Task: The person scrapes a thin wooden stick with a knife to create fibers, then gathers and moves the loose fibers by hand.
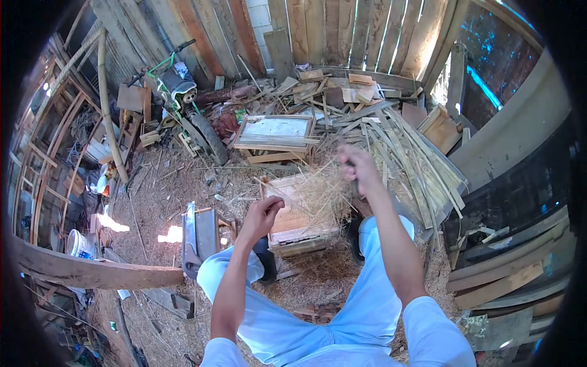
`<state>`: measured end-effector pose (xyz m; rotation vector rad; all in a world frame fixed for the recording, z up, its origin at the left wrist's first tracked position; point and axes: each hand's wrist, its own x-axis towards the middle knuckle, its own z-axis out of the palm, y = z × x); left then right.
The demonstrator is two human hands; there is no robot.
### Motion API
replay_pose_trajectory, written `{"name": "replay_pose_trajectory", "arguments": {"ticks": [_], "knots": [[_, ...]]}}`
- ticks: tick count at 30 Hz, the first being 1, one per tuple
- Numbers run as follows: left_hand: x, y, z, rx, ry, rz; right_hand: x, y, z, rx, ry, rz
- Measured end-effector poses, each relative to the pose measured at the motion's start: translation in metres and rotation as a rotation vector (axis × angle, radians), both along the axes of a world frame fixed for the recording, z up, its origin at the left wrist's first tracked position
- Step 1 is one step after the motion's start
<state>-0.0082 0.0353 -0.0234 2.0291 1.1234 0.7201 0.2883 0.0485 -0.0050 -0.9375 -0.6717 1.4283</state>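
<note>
My right hand (361, 169) is raised and wrapped round a dark-handled tool (350, 164); its kind is hard to make out. Below and beside it lies a loose heap of straw-like shavings (327, 196). The shavings cover the right part of a low wooden box (290, 223) between my knees. My left hand (263, 214) is over the box's left edge, fingers curled together. Whatever those fingers may pinch is too small to tell.
A handsaw (191, 229) rests along a small dark-topped stool (208, 231) by my left knee. Ahead are a white-panelled wooden frame (275, 128) and a small bike (189, 110). Long thin strips (409, 162) lie piled on the right. A thick beam (98, 269) spans the left side.
</note>
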Motion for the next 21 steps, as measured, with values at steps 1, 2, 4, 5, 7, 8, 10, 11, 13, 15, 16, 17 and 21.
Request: {"name": "replay_pose_trajectory", "arguments": {"ticks": [1, 2, 4, 5, 7, 8, 10, 11, 13, 15, 16, 17, 21], "knots": [[-0.003, 0.001, -0.007, 0.001, 0.000, 0.005, 0.010, 0.002, 0.000, 0.036, 0.033, -0.073], [-0.007, 0.002, -0.014, -0.011, -0.025, 0.059, 0.019, 0.001, -0.002, 0.038, 0.034, -0.066], [-0.011, 0.000, -0.013, -0.022, -0.048, 0.123, 0.024, -0.002, 0.005, 0.084, 0.101, -0.042], [-0.008, 0.002, -0.013, -0.059, -0.091, 0.143, 0.018, -0.006, 0.003, 0.045, 0.031, 0.004], [0.004, 0.003, -0.005, -0.095, -0.151, 0.158, -0.012, -0.022, 0.014, -0.020, -0.027, 0.119], [0.010, 0.005, -0.008, -0.096, -0.154, 0.156, -0.029, -0.029, 0.017, -0.092, -0.087, 0.228], [0.021, 0.006, -0.016, -0.037, -0.172, 0.111, -0.059, -0.033, 0.002, -0.042, -0.158, 0.425], [0.027, 0.006, -0.017, -0.019, -0.142, 0.091, -0.072, -0.034, -0.007, -0.043, -0.155, 0.418], [0.037, -0.001, -0.002, -0.017, -0.125, 0.079, -0.089, -0.032, -0.020, -0.003, -0.090, 0.480], [0.038, -0.001, 0.002, -0.019, -0.108, 0.071, -0.089, -0.027, -0.023, -0.025, -0.120, 0.474], [0.037, 0.000, 0.001, -0.019, -0.108, 0.070, -0.088, -0.027, -0.023, -0.053, -0.155, 0.470], [0.034, 0.000, -0.001, -0.021, -0.091, 0.062, -0.085, -0.026, -0.023, -0.054, -0.155, 0.472], [0.023, -0.001, -0.004, -0.121, -0.208, 0.030, -0.052, -0.016, -0.011, -0.111, -0.034, 0.327]]}}
